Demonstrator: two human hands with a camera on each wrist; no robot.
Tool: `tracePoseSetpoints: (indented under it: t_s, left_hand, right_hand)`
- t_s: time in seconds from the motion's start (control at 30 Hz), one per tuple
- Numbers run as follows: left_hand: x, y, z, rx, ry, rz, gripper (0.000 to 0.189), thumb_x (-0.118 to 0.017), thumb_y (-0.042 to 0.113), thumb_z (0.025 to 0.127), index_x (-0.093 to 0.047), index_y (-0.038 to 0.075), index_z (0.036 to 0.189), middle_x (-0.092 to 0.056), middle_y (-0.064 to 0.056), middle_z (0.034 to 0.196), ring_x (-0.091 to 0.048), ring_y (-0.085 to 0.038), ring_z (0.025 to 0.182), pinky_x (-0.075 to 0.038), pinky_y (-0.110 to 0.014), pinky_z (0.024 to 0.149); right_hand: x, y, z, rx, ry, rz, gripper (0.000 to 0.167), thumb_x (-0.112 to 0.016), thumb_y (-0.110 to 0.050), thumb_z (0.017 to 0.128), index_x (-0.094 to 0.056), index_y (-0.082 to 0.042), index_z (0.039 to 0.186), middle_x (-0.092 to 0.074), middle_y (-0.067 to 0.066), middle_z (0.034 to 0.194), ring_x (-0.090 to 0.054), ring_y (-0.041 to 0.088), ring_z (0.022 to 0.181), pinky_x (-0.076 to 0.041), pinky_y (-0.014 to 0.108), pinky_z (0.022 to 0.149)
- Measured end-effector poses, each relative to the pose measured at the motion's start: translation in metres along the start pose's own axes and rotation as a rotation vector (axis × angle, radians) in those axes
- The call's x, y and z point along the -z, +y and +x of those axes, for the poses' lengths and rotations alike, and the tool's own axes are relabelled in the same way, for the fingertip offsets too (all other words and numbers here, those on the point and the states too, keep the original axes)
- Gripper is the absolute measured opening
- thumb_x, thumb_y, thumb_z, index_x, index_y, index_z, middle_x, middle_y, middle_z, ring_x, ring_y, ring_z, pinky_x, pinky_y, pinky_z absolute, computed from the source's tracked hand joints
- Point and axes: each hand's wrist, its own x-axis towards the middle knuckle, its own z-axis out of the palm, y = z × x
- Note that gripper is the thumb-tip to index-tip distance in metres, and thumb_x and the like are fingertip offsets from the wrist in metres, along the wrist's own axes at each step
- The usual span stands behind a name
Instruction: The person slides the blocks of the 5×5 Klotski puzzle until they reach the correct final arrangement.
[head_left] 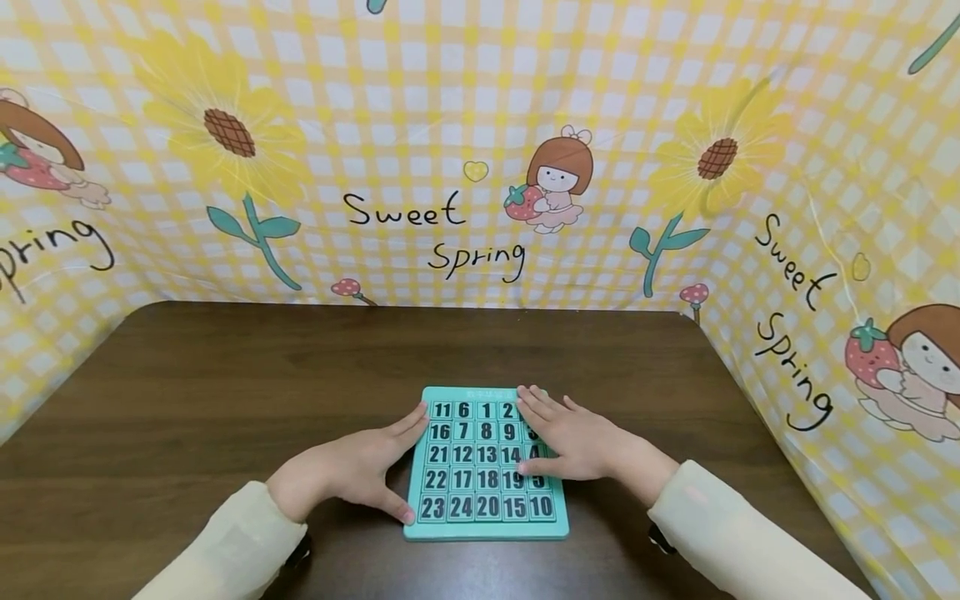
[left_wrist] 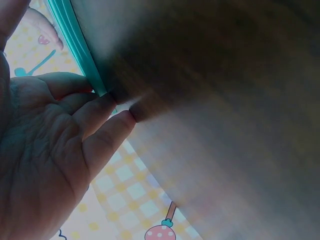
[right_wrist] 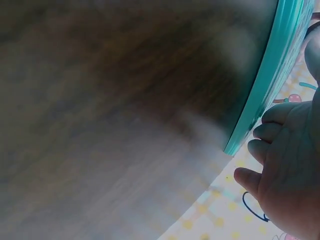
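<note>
A turquoise number slide puzzle (head_left: 487, 531) lies flat on the table, its white tiles bearing black numbers in rows. My left hand (head_left: 345, 468) rests along its left side, fingertips at the upper left edge and thumb on the lower left corner. In the left wrist view, the fingers (left_wrist: 107, 142) reach the puzzle's turquoise side (left_wrist: 75, 45). Over the right columns lies my right hand (head_left: 573, 437), fingers extended toward the top right corner and thumb by the 19 tile. It hides the top right cell and partly covers the 3, 4 and 5 tiles.
The dark brown wooden table (head_left: 262, 375) extends around the puzzle. A yellow-and-white checked cloth (head_left: 420, 108) with flowers and cartoon figures stands upright along the back and both sides. Pale sleeves (head_left: 225, 542) cover both forearms.
</note>
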Motion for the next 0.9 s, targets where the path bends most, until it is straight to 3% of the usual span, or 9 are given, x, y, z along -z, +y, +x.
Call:
tracePoseSetpoints:
  t_s: [0.4,0.9]
  left_hand:
    - [0.000,0.001,0.002,0.006,-0.007,-0.014,0.125,-0.085,0.056,0.069,-0.016,-0.001,0.158,-0.003,-0.012,0.169,-0.032,-0.031,0.148,-0.035,-0.051,0.115]
    - [0.001,0.002,0.001,-0.001,-0.007,-0.017,0.125,-0.085,0.055,0.070,-0.016,-0.001,0.158,-0.002,-0.013,0.168,-0.032,-0.032,0.148,-0.035,-0.051,0.114]
  right_hand:
    - [-0.010,-0.004,-0.034,0.026,-0.014,0.007,0.092,-0.044,-0.069,0.094,-0.020,-0.009,0.159,-0.010,0.006,0.169,-0.008,0.024,0.156,-0.021,0.061,0.119]
    - [-0.011,0.006,-0.013,-0.004,0.016,-0.013,0.096,-0.046,-0.070,0.093,-0.017,-0.008,0.159,-0.008,0.008,0.169,-0.004,0.025,0.156,-0.020,0.061,0.120]
